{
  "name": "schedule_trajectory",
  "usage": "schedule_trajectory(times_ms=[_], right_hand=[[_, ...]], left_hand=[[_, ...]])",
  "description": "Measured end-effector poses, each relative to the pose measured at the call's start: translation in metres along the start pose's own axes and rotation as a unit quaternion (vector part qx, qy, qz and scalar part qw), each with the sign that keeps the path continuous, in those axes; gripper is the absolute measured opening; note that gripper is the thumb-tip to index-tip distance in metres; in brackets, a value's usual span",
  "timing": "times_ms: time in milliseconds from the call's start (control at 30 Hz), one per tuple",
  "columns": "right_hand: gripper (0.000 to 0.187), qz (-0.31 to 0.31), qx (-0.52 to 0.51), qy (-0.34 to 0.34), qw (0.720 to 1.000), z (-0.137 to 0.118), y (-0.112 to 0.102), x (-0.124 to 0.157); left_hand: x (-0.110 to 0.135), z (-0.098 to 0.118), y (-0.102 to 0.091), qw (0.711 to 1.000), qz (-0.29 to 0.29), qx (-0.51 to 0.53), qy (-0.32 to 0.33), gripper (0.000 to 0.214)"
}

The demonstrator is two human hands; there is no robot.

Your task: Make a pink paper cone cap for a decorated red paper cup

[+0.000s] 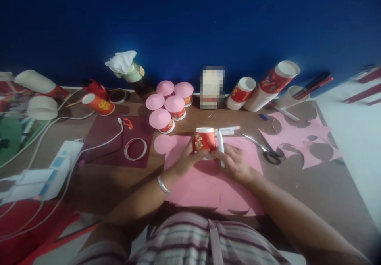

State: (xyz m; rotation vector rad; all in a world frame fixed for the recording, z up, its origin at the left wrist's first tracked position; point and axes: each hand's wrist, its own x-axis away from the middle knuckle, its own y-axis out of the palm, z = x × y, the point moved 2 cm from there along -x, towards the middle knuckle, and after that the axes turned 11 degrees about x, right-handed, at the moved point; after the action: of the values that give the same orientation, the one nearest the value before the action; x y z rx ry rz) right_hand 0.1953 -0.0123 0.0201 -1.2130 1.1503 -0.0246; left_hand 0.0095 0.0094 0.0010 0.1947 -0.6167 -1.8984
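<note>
My left hand (pixel 189 152) is closed around a red paper cup (pixel 204 140) with a gold flower pattern, held above a pink paper sheet (pixel 208 189). In my right hand (pixel 237 165) is a white marker (pixel 220 142), gripped nearly upright just right of the cup. My right fingers come close to the cup; whether they touch it I cannot tell. A pink paper disc (pixel 163 144) lies left of the cup. Behind it stand several red cups topped with pink paper cones (pixel 174 104). Scissors (pixel 269 153) lie partly open on the right.
Pink paper offcuts (pixel 300 138) with round holes lie right. Stacked cups (pixel 275 82) and a pen holder (pixel 294 97) stand along the blue wall. A tape ring (pixel 135 149) rests on a dark red sheet (pixel 101 146). A power strip (pixel 61 169) with cables is left.
</note>
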Motion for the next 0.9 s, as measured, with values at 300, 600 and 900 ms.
schedule_trajectory(times_ms=[300, 600, 900], right_hand=[[0.044, -0.028, 0.011, -0.031, 0.999, -0.0007, -0.0028, -0.002], [0.038, -0.012, 0.027, -0.038, 0.999, -0.0016, -0.0035, -0.0028], [0.043, -0.012, -0.041, 0.021, 0.999, 0.0024, 0.0002, 0.0022]], left_hand=[[0.0008, 0.0025, 0.0015, 0.999, 0.007, 0.045, -0.015, 0.031], [0.0004, -0.0003, 0.0002, 0.999, 0.006, 0.035, -0.023, 0.044], [-0.0055, 0.0047, 0.0019, 0.989, 0.013, 0.145, -0.017, 0.03]])
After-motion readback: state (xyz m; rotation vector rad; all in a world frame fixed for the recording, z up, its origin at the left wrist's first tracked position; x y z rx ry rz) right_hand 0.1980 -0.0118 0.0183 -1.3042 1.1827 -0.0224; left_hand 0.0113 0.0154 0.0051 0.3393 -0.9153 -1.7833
